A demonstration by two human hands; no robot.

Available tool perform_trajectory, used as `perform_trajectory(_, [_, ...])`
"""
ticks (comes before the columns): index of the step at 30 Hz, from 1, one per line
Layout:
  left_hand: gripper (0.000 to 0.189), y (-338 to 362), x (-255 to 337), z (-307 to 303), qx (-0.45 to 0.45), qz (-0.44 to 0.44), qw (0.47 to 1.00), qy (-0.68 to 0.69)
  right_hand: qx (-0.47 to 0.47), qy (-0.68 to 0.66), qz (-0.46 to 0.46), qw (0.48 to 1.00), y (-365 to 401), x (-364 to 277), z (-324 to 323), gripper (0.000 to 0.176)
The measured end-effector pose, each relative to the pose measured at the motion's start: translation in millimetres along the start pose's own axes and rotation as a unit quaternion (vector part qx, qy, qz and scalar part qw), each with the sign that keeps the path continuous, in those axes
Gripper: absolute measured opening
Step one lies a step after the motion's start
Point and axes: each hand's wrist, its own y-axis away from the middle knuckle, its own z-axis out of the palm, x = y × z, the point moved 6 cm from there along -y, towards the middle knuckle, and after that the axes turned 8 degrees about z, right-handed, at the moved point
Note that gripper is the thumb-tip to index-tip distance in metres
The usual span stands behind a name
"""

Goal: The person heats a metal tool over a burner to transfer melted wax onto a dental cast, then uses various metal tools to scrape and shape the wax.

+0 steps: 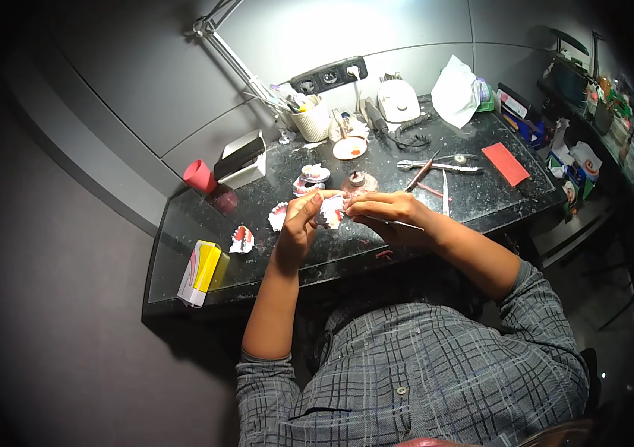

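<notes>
A small white and red dental model (332,212) is held between my hands above the desk's front part. My left hand (300,226) grips it from the left, fingers closed. From the right, my right hand (391,214) has its fingers bent together around a thin light tool (404,224), whose tip is hidden. Just behind the hands stand a stacked pair of dental models (312,179) and a small glass burner (358,183). Another model (278,216) lies beside my left hand, and one more (242,239) sits farther left.
On the black desk (175,257) are a yellow and white box (200,273), a red cup (199,176), a tool holder (311,121), pliers (451,167) and a red wax sheet (505,164). A lamp arm (235,59) rises behind. Shelves with supplies stand at the right.
</notes>
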Motion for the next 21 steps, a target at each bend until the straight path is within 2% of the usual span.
perform_trajectory(4, [0.055,-1,-3,-1,-0.038,0.002,0.998,-0.049,0.025,0.007,0.047,0.999,6,11,3,0.018])
perform_trajectory(6, [0.056,-1,-7,-2,-0.022,-0.019,0.999,0.021,0.085,-0.009,0.045,0.995,5,9,-10,0.018])
perform_trajectory(7, [0.056,-1,-6,-1,-0.022,-0.017,0.999,0.02,0.085,-0.009,0.043,0.995,3,8,-13,0.018])
perform_trajectory(9, [0.051,0,0,0,0.0,0.025,0.998,0.059,0.129,0.025,0.054,0.99,4,9,-22,0.017])
perform_trajectory(11, [0.055,-2,-3,-4,-0.011,0.037,0.998,0.05,0.152,0.021,0.048,0.987,5,13,-28,0.016])
perform_trajectory(13, [0.061,-3,6,-2,0.001,0.121,0.992,-0.018,0.165,-0.001,0.078,0.983,6,17,-30,0.015])
perform_trajectory(14, [0.061,-3,6,-3,0.001,0.119,0.993,-0.018,0.166,-0.002,0.08,0.983,9,20,-28,0.015])
perform_trajectory(16, [0.069,-3,8,-2,-0.007,0.116,0.993,0.004,0.174,-0.106,0.113,0.973,13,34,-23,0.015])
perform_trajectory(17, [0.073,-2,8,-2,-0.011,0.114,0.993,0.015,0.174,-0.106,0.115,0.972,15,36,-21,0.015])
perform_trajectory(19, [0.078,-1,5,-3,0.004,0.107,0.994,0.023,0.166,-0.24,0.106,0.951,15,36,-18,0.014])
perform_trajectory(21, [0.084,-2,6,-5,0.01,0.122,0.992,0.023,0.145,-0.265,0.111,0.947,18,42,-14,0.014])
